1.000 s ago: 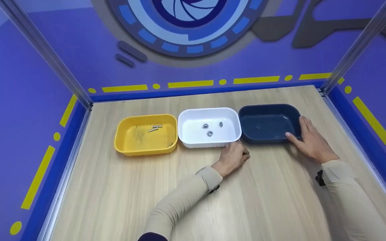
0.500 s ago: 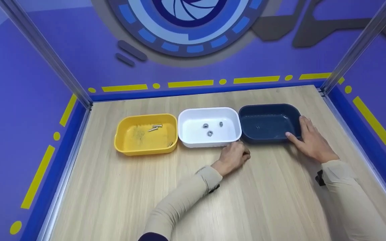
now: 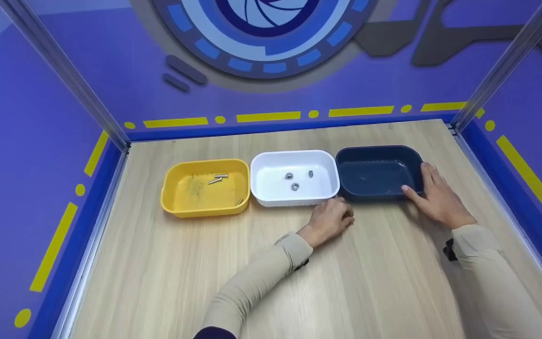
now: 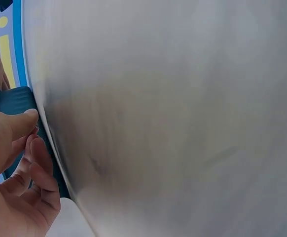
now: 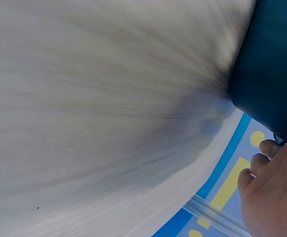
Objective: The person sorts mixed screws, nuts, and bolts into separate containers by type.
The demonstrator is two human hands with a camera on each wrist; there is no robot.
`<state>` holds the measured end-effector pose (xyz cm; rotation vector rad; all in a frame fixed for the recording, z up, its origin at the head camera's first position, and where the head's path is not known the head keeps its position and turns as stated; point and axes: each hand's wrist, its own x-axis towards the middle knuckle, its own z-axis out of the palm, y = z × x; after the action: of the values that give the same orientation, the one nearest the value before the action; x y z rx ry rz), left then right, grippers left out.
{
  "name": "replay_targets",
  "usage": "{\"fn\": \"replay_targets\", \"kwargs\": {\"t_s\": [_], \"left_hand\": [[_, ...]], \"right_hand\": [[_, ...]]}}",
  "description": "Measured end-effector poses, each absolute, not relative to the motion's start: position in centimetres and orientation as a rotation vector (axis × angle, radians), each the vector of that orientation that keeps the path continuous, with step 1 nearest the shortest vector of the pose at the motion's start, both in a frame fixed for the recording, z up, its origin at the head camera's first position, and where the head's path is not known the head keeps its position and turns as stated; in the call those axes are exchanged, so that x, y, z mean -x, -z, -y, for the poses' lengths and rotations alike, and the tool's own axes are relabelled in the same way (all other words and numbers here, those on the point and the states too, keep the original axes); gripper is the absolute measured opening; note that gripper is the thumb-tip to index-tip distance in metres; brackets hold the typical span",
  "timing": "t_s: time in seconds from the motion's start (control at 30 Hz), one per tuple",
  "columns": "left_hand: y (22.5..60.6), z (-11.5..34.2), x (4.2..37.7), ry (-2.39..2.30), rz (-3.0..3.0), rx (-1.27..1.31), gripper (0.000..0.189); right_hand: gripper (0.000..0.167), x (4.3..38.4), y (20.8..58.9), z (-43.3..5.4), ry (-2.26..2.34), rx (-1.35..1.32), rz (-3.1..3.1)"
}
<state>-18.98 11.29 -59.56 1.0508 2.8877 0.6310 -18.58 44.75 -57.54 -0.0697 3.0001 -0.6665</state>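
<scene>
My left hand (image 3: pixel 327 222) is on the near side of the white tray (image 3: pixel 294 203), by its front right corner. In the left wrist view its thumb and index finger pinch a small shiny metal piece (image 4: pixel 36 129), mostly hidden by the fingertips. My right hand (image 3: pixel 440 200) holds the front right corner of the dark blue tray (image 3: pixel 379 197), thumb over the rim and fingers along the outer right wall. One tiny piece (image 3: pixel 362 179) lies on that tray's floor. Several metal nuts (image 3: pixel 295 187) sit apart in the white tray.
At the left of the row stands a yellow tray (image 3: pixel 205 213) with several small screws (image 3: pixel 219 178) in it. All the trays stand side by side on a wooden table (image 3: pixel 374 282). Blue-purple panels (image 3: pixel 280 103) enclose the back and both sides.
My left hand has shifted very slightly to the right, its fingers moving a little. The right hand and the trays keep their places.
</scene>
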Motion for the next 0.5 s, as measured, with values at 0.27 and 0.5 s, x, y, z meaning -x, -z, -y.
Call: {"fn": "replay_targets", "kwargs": {"t_s": [0.27, 0.5], "left_hand": [[58.4, -11.5, 18.9, -0.637, -2.912, -1.121, 0.012], [57.6, -11.8, 18.8, -0.662, -2.883, -1.131, 0.014]], "right_hand": [[0.104, 18.6, 57.4, -44.8, 0.668, 0.08, -3.006], [0.103, 18.5, 57.5, -44.8, 0.679, 0.106, -3.014]]}}
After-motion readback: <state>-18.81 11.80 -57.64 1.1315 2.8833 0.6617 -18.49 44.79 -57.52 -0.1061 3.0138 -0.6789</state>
